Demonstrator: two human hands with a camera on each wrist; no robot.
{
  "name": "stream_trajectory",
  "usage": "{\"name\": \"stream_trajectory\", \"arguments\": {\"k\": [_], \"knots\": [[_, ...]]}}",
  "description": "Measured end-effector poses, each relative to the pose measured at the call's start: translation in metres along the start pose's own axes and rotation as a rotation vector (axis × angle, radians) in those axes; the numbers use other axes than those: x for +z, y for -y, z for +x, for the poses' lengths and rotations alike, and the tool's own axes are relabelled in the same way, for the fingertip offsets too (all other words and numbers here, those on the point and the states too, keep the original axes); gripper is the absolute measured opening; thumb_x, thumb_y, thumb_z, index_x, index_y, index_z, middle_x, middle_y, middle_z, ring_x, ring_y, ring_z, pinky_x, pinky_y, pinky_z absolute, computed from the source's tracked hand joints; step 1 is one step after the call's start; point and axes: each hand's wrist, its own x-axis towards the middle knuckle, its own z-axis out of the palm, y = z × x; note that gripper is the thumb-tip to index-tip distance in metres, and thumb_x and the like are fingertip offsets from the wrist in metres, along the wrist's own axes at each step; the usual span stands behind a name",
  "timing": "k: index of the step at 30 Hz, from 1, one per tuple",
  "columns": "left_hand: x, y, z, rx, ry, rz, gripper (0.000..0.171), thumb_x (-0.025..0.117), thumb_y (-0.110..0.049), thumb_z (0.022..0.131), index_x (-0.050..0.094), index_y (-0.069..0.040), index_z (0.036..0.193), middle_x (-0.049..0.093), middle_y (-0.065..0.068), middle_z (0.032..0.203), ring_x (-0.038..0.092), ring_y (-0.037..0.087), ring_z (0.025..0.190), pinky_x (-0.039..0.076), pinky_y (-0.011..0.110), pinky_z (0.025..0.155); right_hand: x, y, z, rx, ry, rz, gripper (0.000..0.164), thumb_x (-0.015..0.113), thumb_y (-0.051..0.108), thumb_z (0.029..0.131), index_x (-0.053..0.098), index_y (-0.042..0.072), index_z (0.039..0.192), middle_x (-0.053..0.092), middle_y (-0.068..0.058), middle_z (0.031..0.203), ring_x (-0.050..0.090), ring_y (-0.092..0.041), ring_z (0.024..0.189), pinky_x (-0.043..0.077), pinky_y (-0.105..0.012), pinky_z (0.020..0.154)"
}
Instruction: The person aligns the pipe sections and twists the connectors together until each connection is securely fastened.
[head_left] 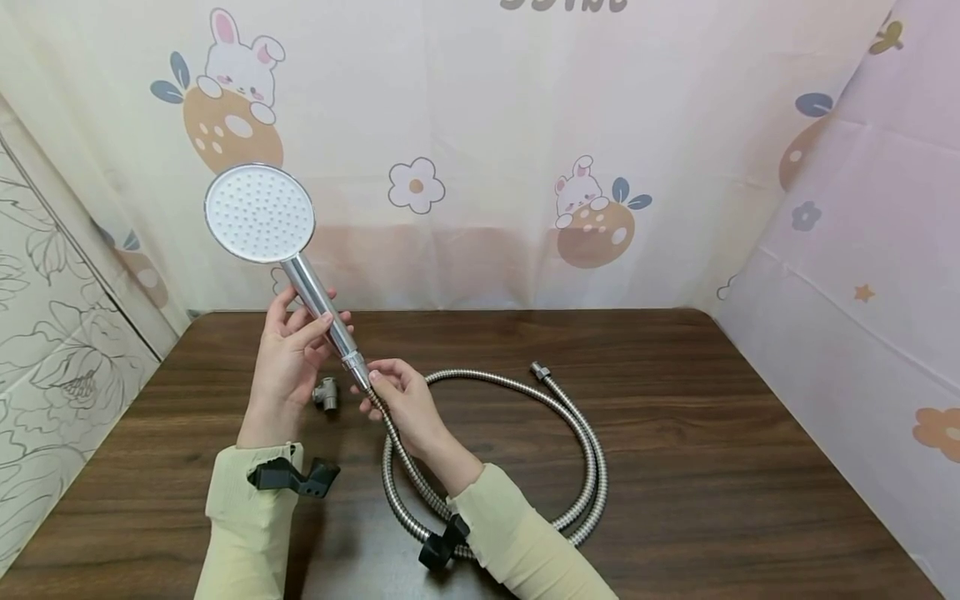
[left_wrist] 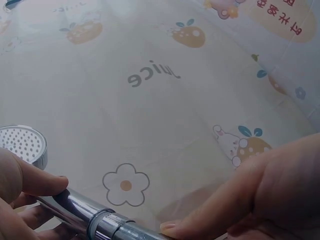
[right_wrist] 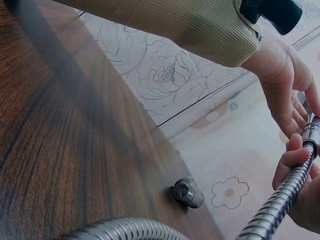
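Hands aloft, left hand (head_left: 291, 367) grips the shower head (head_left: 259, 213), right hand (head_left: 407, 404) pinches the hose (head_left: 602, 471).

The head view looks forward and down over the table (head_left: 712, 433), far enough back to take in both sleeves (head_left: 251, 525) and the curtain (head_left: 487, 100); the left wrist view sits close to the shower handle (left_wrist: 71, 209), facing up the curtain; the right wrist view runs low across the table, rolled sideways, close to the hose (right_wrist: 277, 207); it shares the small metal fitting (right_wrist: 188, 193) with the head view.
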Motion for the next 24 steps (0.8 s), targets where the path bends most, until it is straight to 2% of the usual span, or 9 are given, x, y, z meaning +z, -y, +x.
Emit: {"name": "stream_trajectory", "arguments": {"k": [3,7,9,12,16,24], "knots": [[-0.0006,0.0005,-0.0005,-0.001,0.006,-0.003,0.057,0.054,0.006,0.086,0.029,-0.015,0.133,0.059,0.004,0.11,0.067,0.019,0.082,0.055,0.032,0.075,0.0001,-0.0009,-0.0003,0.005,-0.005,0.007,0.024,0.049,0.009,0.093,0.049,-0.007,0.112,0.063,-0.026,0.091,0.056,-0.005,0.057,0.045,-0.017,0.052],[-0.0007,0.0011,-0.001,-0.002,0.016,0.012,0.059,0.054,0.005,0.087,0.027,-0.015,0.134,0.058,0.004,0.111,0.066,0.019,0.083,0.054,0.031,0.075,-0.0009,-0.0047,0.0009,0.011,-0.024,-0.006,0.024,0.061,0.003,0.084,0.051,-0.002,0.105,0.065,-0.008,0.082,0.057,-0.007,0.058,0.045,-0.019,0.053],[-0.0005,0.0012,-0.0012,-0.001,0.016,0.018,0.059,0.054,0.005,0.087,0.026,-0.015,0.135,0.058,0.004,0.112,0.066,0.019,0.084,0.054,0.031,0.075,-0.0013,-0.0058,0.0018,0.016,-0.036,-0.018,0.025,0.065,0.001,0.08,0.051,0.001,0.101,0.064,-0.004,0.08,0.058,-0.007,0.058,0.045,-0.02,0.054],[-0.0004,0.0013,-0.0015,-0.001,0.015,0.018,0.06,0.054,0.005,0.087,0.026,-0.015,0.135,0.058,0.004,0.111,0.066,0.019,0.083,0.054,0.031,0.075,-0.0012,-0.006,0.0022,0.024,-0.045,-0.028,0.023,0.065,0.001,0.08,0.052,0.001,0.099,0.064,-0.002,0.078,0.059,-0.007,0.058,0.045,-0.021,0.054],[-0.0004,0.0012,-0.0016,0.0,0.01,0.009,0.06,0.053,0.006,0.087,0.026,-0.015,0.135,0.059,0.004,0.111,0.067,0.019,0.083,0.055,0.031,0.074,-0.0006,-0.006,0.0025,0.02,-0.045,-0.032,0.023,0.062,0.001,0.083,0.052,-0.004,0.103,0.063,-0.002,0.081,0.059,-0.007,0.058,0.045,-0.021,0.054],[-0.0003,0.0007,-0.0008,0.009,0.008,0.012,0.057,0.053,0.006,0.087,0.028,-0.015,0.133,0.059,0.004,0.111,0.066,0.019,0.083,0.055,0.031,0.074,0.0,-0.005,0.0023,0.004,-0.047,-0.055,0.027,0.06,0.002,0.085,0.051,-0.01,0.108,0.052,-0.003,0.087,0.058,-0.005,0.058,0.044,-0.021,0.054]]}}
